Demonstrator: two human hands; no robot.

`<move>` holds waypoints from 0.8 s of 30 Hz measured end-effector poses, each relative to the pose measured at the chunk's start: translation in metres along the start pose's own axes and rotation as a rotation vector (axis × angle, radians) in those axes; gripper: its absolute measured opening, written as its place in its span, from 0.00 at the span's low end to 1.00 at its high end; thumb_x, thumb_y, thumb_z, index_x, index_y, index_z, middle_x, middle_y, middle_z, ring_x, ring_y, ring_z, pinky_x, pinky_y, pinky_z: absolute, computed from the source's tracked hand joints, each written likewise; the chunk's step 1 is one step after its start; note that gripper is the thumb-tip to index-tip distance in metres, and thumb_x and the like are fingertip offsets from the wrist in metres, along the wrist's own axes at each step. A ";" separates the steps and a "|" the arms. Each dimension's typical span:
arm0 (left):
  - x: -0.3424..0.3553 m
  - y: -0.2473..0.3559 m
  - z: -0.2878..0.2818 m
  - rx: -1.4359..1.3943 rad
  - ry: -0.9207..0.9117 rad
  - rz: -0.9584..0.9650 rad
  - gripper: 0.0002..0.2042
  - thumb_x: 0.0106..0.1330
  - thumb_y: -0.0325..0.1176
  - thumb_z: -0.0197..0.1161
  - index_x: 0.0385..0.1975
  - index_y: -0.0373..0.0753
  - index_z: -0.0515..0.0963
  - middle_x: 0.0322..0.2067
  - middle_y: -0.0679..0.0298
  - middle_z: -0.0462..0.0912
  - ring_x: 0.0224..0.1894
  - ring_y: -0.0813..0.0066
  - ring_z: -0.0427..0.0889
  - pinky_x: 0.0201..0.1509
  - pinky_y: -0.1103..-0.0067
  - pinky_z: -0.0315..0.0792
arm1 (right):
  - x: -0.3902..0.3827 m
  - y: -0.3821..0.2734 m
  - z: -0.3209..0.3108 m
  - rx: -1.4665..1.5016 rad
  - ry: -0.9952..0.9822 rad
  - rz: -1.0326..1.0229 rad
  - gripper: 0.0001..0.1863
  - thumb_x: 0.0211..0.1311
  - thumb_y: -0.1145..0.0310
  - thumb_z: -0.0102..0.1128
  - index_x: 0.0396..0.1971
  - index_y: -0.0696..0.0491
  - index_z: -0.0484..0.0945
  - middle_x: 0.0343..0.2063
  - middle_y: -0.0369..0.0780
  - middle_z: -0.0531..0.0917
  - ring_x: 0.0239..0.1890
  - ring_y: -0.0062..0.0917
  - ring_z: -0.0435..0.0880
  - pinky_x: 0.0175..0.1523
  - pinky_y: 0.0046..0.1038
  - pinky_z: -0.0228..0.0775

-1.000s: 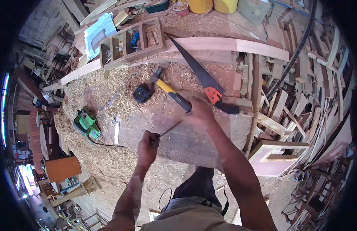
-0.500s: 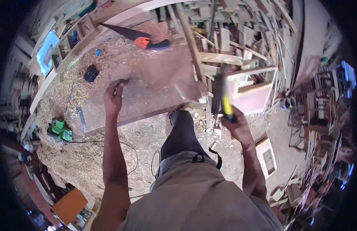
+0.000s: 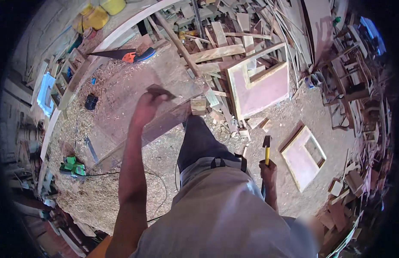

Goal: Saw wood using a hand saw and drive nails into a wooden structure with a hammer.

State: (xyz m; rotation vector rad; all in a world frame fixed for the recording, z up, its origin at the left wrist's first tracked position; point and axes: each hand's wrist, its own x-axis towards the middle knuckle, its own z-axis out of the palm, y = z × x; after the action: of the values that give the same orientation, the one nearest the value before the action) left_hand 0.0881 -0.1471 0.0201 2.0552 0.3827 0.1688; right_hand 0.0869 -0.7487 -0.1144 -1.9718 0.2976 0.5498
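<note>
My right hand (image 3: 268, 170), low beside my body, is closed round a hammer (image 3: 267, 152) with a yellow and black handle, its dark head pointing up. Over the wooden workbench (image 3: 117, 99) my left hand (image 3: 148, 105) is raised. Its fingers look pinched together, slightly smeared by motion, and what they hold, if anything, cannot be made out. A handsaw (image 3: 129, 56) with an orange and dark blue handle lies at the bench's far edge. My leg is against the near edge, next to a small wooden block (image 3: 198, 105).
A green power tool (image 3: 73, 167) with a cord sits among wood shavings at left. A small black object (image 3: 91, 101) lies on the bench. Two pinkish framed panels, one upright (image 3: 259, 92) and one on the floor (image 3: 300, 161), stand right. Scrap wood (image 3: 221, 34) is piled behind.
My right hand has lowered the hammer from beside the bench to near my side. My left hand has moved right over the bench. The whole view has shifted.
</note>
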 end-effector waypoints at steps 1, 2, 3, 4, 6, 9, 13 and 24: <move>0.007 0.003 0.014 0.020 -0.069 0.063 0.11 0.76 0.34 0.70 0.50 0.33 0.87 0.43 0.59 0.89 0.48 0.69 0.86 0.56 0.69 0.78 | -0.003 0.003 0.004 0.005 -0.013 0.052 0.10 0.67 0.69 0.67 0.42 0.59 0.84 0.19 0.30 0.75 0.15 0.14 0.71 0.20 0.24 0.64; 0.016 0.004 0.026 0.042 -0.140 0.122 0.11 0.76 0.33 0.70 0.50 0.32 0.86 0.43 0.60 0.88 0.49 0.70 0.85 0.57 0.70 0.77 | -0.005 0.003 0.009 0.021 -0.034 0.100 0.10 0.66 0.69 0.67 0.42 0.59 0.84 0.19 0.31 0.76 0.15 0.15 0.72 0.20 0.25 0.65; 0.026 0.004 0.039 0.042 -0.168 0.037 0.11 0.77 0.34 0.69 0.50 0.32 0.86 0.43 0.61 0.89 0.48 0.71 0.85 0.58 0.70 0.77 | -0.007 -0.001 0.013 0.003 -0.041 0.084 0.11 0.67 0.69 0.66 0.43 0.60 0.84 0.20 0.32 0.78 0.17 0.16 0.74 0.22 0.25 0.67; 0.036 0.001 0.053 0.031 -0.194 -0.014 0.11 0.77 0.34 0.69 0.49 0.32 0.86 0.43 0.61 0.89 0.48 0.72 0.85 0.58 0.71 0.77 | -0.007 -0.007 0.018 -0.013 -0.035 0.086 0.10 0.67 0.69 0.67 0.42 0.59 0.85 0.20 0.32 0.78 0.18 0.15 0.74 0.23 0.25 0.67; 0.052 -0.009 0.074 -0.054 -0.240 -0.063 0.11 0.78 0.35 0.69 0.49 0.32 0.86 0.43 0.62 0.89 0.48 0.73 0.85 0.58 0.71 0.77 | -0.006 -0.022 0.025 -0.007 -0.037 0.069 0.07 0.66 0.70 0.68 0.40 0.57 0.85 0.21 0.30 0.78 0.20 0.15 0.74 0.26 0.24 0.67; 0.068 -0.025 0.092 -0.127 -0.282 -0.065 0.13 0.78 0.38 0.70 0.49 0.33 0.87 0.42 0.61 0.90 0.46 0.74 0.85 0.57 0.71 0.77 | 0.000 -0.043 0.032 0.023 -0.037 -0.010 0.08 0.69 0.68 0.68 0.37 0.57 0.83 0.21 0.31 0.77 0.21 0.16 0.75 0.27 0.25 0.68; 0.082 -0.039 0.097 0.142 -0.364 -0.112 0.15 0.77 0.40 0.72 0.51 0.34 0.87 0.44 0.59 0.91 0.46 0.72 0.85 0.57 0.69 0.77 | 0.015 -0.062 0.039 -0.067 -0.044 -0.053 0.10 0.70 0.65 0.69 0.40 0.57 0.84 0.22 0.33 0.79 0.22 0.18 0.78 0.29 0.27 0.72; 0.099 -0.060 0.101 0.313 -0.402 0.023 0.17 0.73 0.42 0.75 0.48 0.33 0.89 0.43 0.51 0.92 0.47 0.64 0.89 0.57 0.67 0.78 | 0.036 -0.084 0.063 -0.050 -0.149 -0.063 0.11 0.71 0.63 0.69 0.40 0.56 0.84 0.24 0.33 0.81 0.24 0.17 0.78 0.30 0.27 0.72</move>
State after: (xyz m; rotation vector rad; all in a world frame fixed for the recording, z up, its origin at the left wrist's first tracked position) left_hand 0.1972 -0.1698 -0.0862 2.3342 0.1400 -0.3066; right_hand 0.1389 -0.6541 -0.0900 -1.9689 0.1290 0.6648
